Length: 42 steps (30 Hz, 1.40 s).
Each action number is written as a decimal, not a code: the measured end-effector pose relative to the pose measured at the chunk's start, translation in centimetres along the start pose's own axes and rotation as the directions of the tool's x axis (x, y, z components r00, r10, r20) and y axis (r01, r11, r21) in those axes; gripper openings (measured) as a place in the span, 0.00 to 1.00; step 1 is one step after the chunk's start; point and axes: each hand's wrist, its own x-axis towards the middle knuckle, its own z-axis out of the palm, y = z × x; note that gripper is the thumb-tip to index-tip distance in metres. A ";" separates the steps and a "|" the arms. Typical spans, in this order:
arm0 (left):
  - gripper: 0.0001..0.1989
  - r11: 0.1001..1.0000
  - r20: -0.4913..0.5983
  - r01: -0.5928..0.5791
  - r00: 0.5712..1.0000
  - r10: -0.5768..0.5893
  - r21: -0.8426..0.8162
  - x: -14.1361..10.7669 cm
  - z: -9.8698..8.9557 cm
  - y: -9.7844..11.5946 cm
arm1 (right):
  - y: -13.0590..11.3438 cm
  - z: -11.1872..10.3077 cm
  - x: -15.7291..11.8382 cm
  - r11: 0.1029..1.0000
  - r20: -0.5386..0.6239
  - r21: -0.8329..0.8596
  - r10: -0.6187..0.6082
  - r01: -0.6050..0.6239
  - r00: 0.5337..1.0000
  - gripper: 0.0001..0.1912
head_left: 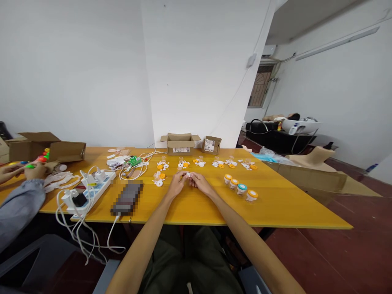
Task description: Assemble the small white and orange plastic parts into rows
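Observation:
Over the middle of the table, my left hand and my right hand meet, fingers closed on a small white part. It is too small to make out its exact kind. Just left of my left hand lies a group of parts with an orange ring and a white disc. Beyond my hands, several similar groups of white and orange pieces are spread in a row with small clear cups. To my right, a row of lidded clear jars includes one with a teal lid and one with an orange lid.
An open cardboard box and a smaller one stand at the wall. On the left are a phone-like dark device, a power strip and loose cables. A co-worker's hand handles colourful pieces near another box.

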 end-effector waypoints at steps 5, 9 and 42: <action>0.09 1.000 -0.021 0.000 1.000 0.000 0.012 0.1 0.0 -0.6 | 0.1 0.0 0.0 0.999 -0.020 0.015 0.032 -0.031 0.999 0.29; 0.09 0.999 -0.038 -0.025 0.999 0.026 0.025 0.1 0.0 -0.7 | 0.0 0.0 0.0 0.998 -0.031 0.024 0.052 -0.052 0.998 0.29; 0.06 0.798 -0.228 0.220 0.968 -0.107 0.561 -0.4 -0.2 -0.6 | -0.5 0.2 -0.3 0.990 -0.115 0.093 0.113 -0.102 0.987 0.26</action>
